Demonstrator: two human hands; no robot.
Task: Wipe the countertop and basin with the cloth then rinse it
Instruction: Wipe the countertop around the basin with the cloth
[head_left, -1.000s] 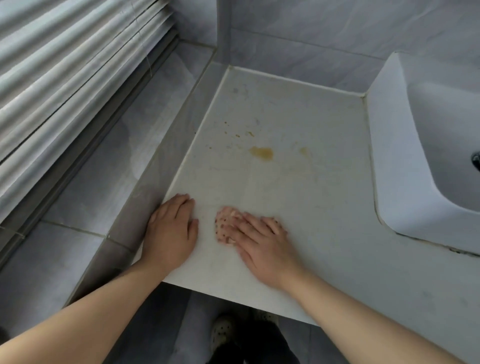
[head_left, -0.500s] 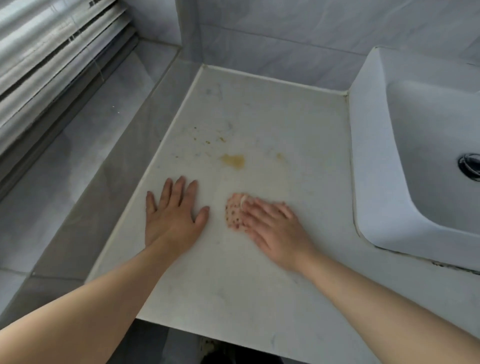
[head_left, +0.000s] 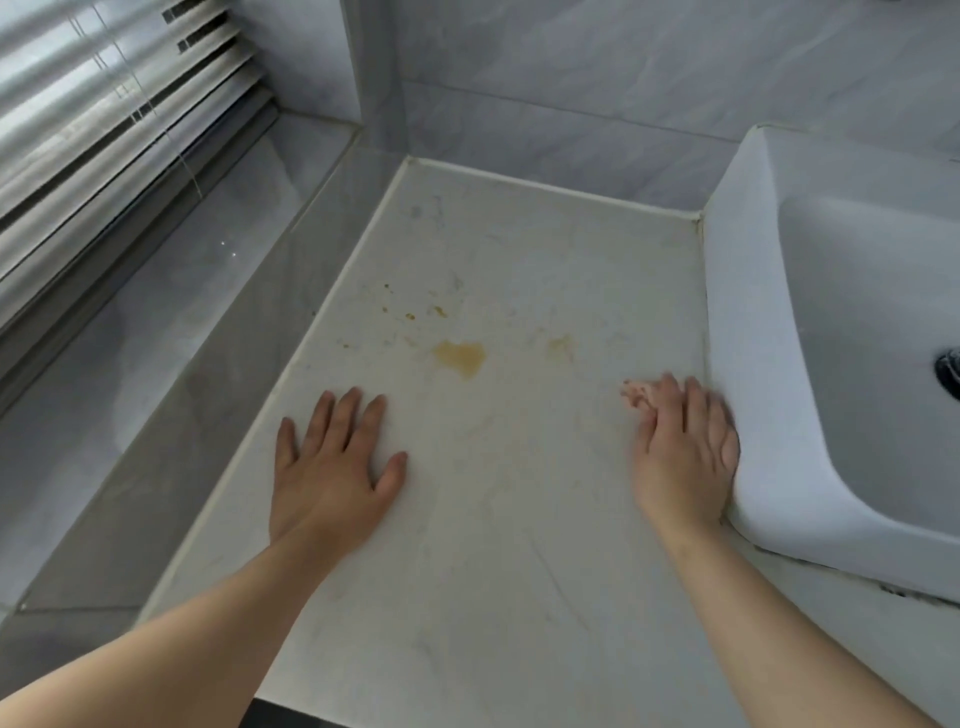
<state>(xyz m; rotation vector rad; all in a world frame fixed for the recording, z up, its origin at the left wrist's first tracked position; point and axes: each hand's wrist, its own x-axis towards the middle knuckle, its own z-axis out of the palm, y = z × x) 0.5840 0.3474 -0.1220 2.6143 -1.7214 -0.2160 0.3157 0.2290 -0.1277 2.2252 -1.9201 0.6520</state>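
Both hands are flat on the bench: my right hand (head_left: 685, 447) presses the spotted cloth (head_left: 636, 395) down against the basin's (head_left: 748, 332) outer wall, my left hand (head_left: 332, 467) lies spread and empty near the left edge. I judge the countertop wipe underway; next I must sweep toward the yellow stain (head_left: 462, 357). Pale bench (head_left: 493, 597), grey tiled wall (head_left: 571, 93), window blinds (head_left: 104, 119).

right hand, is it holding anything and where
The right hand presses a spotted cloth flat on the countertop, under its fingers. Left hand holds nothing.
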